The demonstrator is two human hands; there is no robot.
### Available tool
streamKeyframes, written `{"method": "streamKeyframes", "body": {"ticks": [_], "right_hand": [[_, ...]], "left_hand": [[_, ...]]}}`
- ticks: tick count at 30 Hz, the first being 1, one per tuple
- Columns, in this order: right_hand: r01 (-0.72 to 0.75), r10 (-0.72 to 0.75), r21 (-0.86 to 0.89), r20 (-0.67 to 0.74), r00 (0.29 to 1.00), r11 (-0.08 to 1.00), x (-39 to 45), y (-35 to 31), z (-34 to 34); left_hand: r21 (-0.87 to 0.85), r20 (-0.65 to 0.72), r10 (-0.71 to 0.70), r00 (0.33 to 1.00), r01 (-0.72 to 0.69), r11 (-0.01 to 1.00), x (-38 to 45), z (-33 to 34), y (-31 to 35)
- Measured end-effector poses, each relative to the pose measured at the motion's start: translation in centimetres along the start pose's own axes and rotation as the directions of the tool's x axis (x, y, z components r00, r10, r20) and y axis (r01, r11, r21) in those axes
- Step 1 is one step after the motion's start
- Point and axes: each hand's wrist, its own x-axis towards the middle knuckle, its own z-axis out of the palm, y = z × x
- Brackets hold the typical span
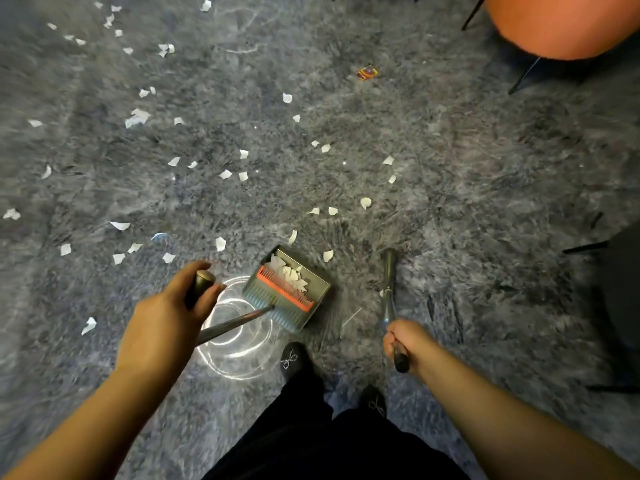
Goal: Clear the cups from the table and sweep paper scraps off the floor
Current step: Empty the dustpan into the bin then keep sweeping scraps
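My left hand [166,323] grips the top of a dark long handle whose metal shaft runs down to a grey-green dustpan [313,277] on the floor in front of my feet. The dustpan has an orange and blue comb edge and holds several white paper scraps [289,273]. My right hand [403,341] is closed around a second metal pole, the broom handle [388,282], which slants forward to the floor just right of the dustpan; its head is not clear to see. Many white paper scraps [225,174] lie scattered over the grey floor ahead and to the left. No cups are in view.
An orange round chair [561,22] with thin dark legs stands at the top right. Dark furniture with black legs [588,247] sits at the right edge. A small coloured wrapper [367,72] lies on the floor ahead. My feet in dark socks [294,362] stand behind the dustpan.
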Motion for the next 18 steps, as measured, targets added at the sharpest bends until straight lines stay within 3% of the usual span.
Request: {"method": "streamKeyframes", "body": {"ticks": [8, 15, 18], "right_hand": [[0.062, -0.054, -0.087, 0.091, 0.994, 0.994, -0.6, -5.2, 10.1], [0.033, -0.001, -0.118, 0.263, 0.965, 0.992, -0.6, -9.8, 17.4], [0.031, 0.003, -0.123, 0.273, 0.962, 0.992, -0.5, -11.3, 18.9]], "left_hand": [[-0.007, -0.037, -0.088, 0.995, 0.088, 0.996, 3.5, -2.7, -5.1], [-0.006, -0.113, -0.151, 0.982, 0.152, 0.988, 4.9, -5.1, -7.8], [0.003, -0.129, -0.159, 0.979, 0.161, 0.987, 5.5, -5.5, -8.6]]}}
